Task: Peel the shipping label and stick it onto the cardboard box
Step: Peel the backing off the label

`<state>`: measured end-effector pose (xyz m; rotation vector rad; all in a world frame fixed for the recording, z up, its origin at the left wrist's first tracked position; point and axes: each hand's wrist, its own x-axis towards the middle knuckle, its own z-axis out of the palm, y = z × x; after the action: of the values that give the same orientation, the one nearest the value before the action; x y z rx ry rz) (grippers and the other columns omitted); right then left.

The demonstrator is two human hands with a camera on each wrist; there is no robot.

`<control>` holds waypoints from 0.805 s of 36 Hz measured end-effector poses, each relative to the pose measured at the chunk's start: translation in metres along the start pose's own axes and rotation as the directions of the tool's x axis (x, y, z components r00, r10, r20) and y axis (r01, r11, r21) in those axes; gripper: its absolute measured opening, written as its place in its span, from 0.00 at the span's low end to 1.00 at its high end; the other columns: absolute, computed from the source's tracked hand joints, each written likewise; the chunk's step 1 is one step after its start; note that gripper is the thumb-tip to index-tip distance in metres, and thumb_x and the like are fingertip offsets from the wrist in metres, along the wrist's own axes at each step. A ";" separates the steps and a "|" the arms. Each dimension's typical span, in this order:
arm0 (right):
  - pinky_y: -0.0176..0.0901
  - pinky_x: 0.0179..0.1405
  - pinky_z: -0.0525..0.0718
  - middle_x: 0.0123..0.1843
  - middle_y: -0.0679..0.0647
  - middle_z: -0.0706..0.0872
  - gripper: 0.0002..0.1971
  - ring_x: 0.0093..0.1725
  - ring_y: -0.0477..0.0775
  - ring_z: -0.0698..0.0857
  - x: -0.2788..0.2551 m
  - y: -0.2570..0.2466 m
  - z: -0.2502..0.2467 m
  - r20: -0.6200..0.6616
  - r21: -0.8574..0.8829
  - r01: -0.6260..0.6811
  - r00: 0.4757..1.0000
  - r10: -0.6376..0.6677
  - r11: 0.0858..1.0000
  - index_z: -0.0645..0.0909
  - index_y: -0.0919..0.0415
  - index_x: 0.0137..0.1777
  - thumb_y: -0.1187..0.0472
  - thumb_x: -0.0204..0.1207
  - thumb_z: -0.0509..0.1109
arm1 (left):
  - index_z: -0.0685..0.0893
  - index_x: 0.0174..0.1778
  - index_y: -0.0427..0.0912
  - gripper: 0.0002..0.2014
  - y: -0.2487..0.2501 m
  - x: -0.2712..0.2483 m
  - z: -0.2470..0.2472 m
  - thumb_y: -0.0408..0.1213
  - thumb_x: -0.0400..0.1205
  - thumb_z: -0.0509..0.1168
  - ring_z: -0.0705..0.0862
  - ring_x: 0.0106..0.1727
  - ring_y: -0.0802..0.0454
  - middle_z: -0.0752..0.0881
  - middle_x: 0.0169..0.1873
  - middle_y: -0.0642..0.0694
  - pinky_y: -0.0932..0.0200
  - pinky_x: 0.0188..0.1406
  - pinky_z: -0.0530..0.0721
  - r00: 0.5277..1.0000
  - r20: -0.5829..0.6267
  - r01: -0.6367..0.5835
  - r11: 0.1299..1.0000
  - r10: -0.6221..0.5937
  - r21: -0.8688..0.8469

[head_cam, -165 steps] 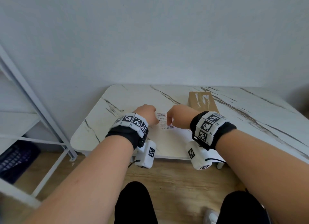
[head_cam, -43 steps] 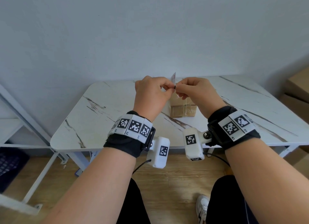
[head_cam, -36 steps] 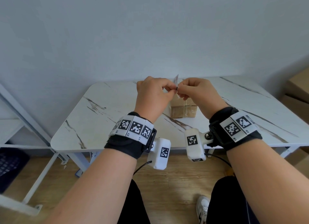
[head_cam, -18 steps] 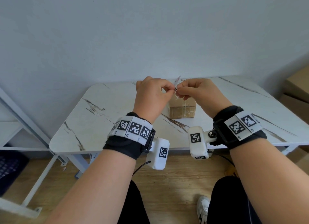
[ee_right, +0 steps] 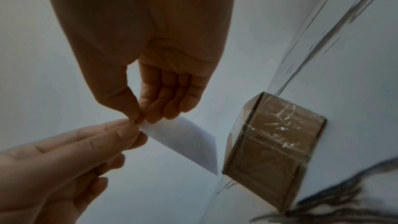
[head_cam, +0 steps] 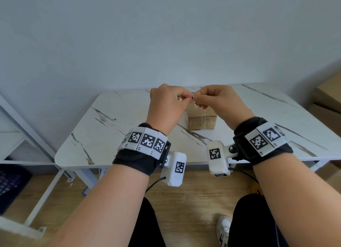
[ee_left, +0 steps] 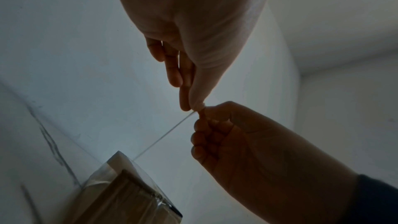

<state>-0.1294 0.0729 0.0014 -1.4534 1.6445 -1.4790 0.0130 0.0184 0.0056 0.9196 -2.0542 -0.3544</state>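
Note:
I hold both hands together in the air above the marble table (head_cam: 114, 136). My left hand (head_cam: 188, 99) and right hand (head_cam: 196, 99) each pinch the same corner of the white shipping label (head_cam: 193, 96). In the right wrist view the label (ee_right: 183, 142) hangs from the two pinches of my right hand (ee_right: 137, 118) and left hand (ee_right: 129, 130). It shows edge-on as a thin line in the left wrist view (ee_left: 163, 135). The small taped cardboard box (head_cam: 201, 120) stands on the table just beyond and below my hands, also seen in the wrist views (ee_right: 275, 146) (ee_left: 129, 193).
A white metal shelf frame (head_cam: 22, 128) stands left of the table, with a dark crate (head_cam: 11, 184) on the floor under it. Larger cardboard boxes (head_cam: 328, 97) sit at the right edge. A grey wall rises right behind the table.
Since 4.6 s ago the label has come up off the table into the air. Over the last second the hands stay pinched together, and less of the label's tip shows above the fingers.

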 end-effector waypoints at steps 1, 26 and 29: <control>0.40 0.43 0.81 0.35 0.56 0.87 0.05 0.35 0.48 0.81 0.000 0.000 0.000 -0.009 0.007 0.000 1.000 0.000 1.000 0.88 0.68 0.42 0.66 0.73 0.72 | 0.92 0.41 0.51 0.05 0.000 0.000 0.000 0.45 0.77 0.71 0.82 0.46 0.55 0.80 0.29 0.64 0.53 0.62 0.73 1.000 -0.002 -0.006 1.000 0.006 0.002; 0.42 0.43 0.81 0.38 0.59 0.89 0.04 0.39 0.51 0.83 -0.002 0.001 -0.004 0.019 0.051 0.011 1.000 -0.012 0.999 0.90 0.66 0.43 0.67 0.74 0.73 | 0.92 0.42 0.51 0.04 0.004 -0.003 -0.001 0.44 0.76 0.72 0.76 0.44 0.60 0.87 0.35 0.59 0.58 0.59 0.67 0.999 -0.035 -0.039 0.999 0.040 0.022; 0.42 0.43 0.82 0.37 0.57 0.89 0.05 0.38 0.50 0.83 -0.002 0.000 -0.004 0.021 0.040 0.007 1.000 -0.008 0.999 0.90 0.67 0.44 0.67 0.74 0.73 | 0.92 0.42 0.51 0.05 0.003 -0.002 0.000 0.44 0.77 0.72 0.74 0.44 0.60 0.81 0.31 0.61 0.59 0.57 0.66 0.998 -0.038 -0.048 0.997 0.051 0.060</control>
<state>-0.1325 0.0764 0.0016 -1.4498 1.5902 -1.4874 0.0120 0.0219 0.0059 0.9021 -2.0568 -0.2484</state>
